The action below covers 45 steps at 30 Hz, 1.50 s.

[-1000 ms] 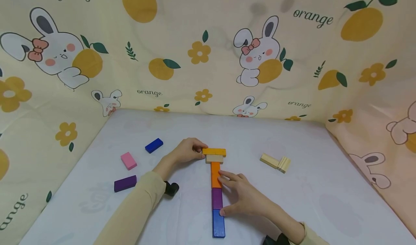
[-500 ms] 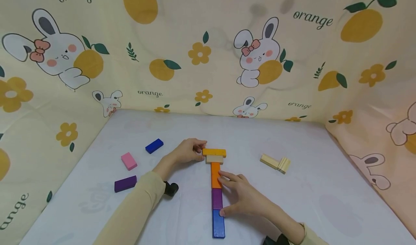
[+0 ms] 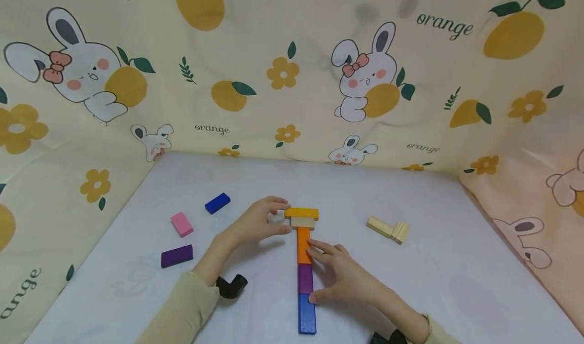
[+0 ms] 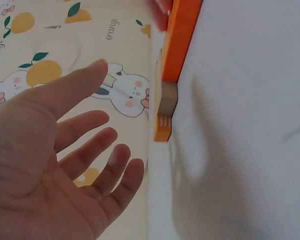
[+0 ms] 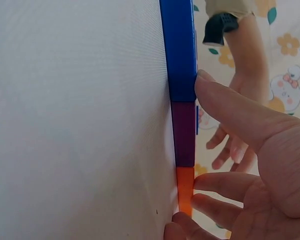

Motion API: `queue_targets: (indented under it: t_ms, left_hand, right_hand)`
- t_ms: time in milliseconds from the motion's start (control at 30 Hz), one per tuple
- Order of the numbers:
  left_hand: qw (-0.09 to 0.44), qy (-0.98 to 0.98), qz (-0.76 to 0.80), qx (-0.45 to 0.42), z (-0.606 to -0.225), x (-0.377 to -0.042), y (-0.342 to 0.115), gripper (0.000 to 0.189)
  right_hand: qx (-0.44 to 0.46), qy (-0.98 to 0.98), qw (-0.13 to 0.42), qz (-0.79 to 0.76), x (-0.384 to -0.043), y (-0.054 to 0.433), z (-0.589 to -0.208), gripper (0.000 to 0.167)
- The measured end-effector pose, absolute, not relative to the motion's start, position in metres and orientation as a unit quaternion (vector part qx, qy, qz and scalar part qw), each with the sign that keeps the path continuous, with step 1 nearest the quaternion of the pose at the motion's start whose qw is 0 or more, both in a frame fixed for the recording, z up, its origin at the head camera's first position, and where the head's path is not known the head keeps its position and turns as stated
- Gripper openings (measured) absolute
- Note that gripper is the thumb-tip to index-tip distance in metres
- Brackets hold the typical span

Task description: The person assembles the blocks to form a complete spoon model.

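Note:
A row of wooden blocks runs away from me in the head view: a blue block (image 3: 307,314), a purple block (image 3: 305,278) and an orange block (image 3: 303,245). Beyond the orange one, a plain wood block (image 3: 302,223) and a yellow block (image 3: 301,213) lie crosswise. My left hand (image 3: 255,222) is beside these two, thumb and fingers spread, holding nothing; in the left wrist view it is apart from the blocks. Along the row's right side, my right hand (image 3: 347,277) rests its fingertips on the orange block and its thumb on the blue block (image 5: 181,55).
To the left lie a small blue block (image 3: 217,203), a pink block (image 3: 182,224) and a dark purple block (image 3: 177,256). Plain wood blocks (image 3: 379,226) lie to the right. A patterned cloth (image 3: 305,80) stands behind the white table surface (image 3: 410,283).
My left hand has let go of the yellow block: its thumb and fingers have spread apart and the wrist has drawn back toward me. My right hand and the blocks stay in place.

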<state>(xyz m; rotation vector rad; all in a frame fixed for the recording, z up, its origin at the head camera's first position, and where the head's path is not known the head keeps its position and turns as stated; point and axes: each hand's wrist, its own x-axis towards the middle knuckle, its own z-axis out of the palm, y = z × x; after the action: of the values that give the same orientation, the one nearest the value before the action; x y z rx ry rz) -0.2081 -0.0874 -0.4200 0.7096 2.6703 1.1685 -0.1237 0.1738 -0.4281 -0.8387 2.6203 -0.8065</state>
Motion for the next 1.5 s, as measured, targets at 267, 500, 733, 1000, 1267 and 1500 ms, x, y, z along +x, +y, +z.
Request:
queue_targets:
  t_ms: [267, 500, 733, 1000, 1267, 1500]
  left_hand:
    - [0.078, 0.898, 0.350, 0.255, -0.423, -0.197, -0.082, 0.064]
    - [0.078, 0.898, 0.349, 0.255, -0.425, -0.194, -0.083, 0.067]
    - [0.093, 0.898, 0.330, 0.274, -0.426, -0.190, -0.075, 0.081]
    - [0.106, 0.910, 0.299, 0.268, -0.426, -0.182, -0.068, 0.093]
    - [0.104, 0.918, 0.275, 0.264, -0.430, -0.180, -0.065, 0.093]
    - [0.098, 0.921, 0.262, 0.271, -0.433, -0.181, -0.063, 0.089]
  right_hand:
    - [-0.287, 0.906, 0.148, -0.274, -0.125, 0.173, -0.427, 0.094]
    - [-0.290, 0.906, 0.144, -0.273, -0.125, 0.174, -0.428, 0.095]
    - [-0.296, 0.906, 0.132, -0.272, -0.125, 0.175, -0.429, 0.096]
    - [-0.297, 0.905, 0.131, -0.274, -0.124, 0.174, -0.428, 0.095]
    - [-0.298, 0.906, 0.132, -0.271, -0.125, 0.175, -0.429, 0.094]
    - [-0.292, 0.907, 0.136, -0.270, -0.125, 0.174, -0.429, 0.093]
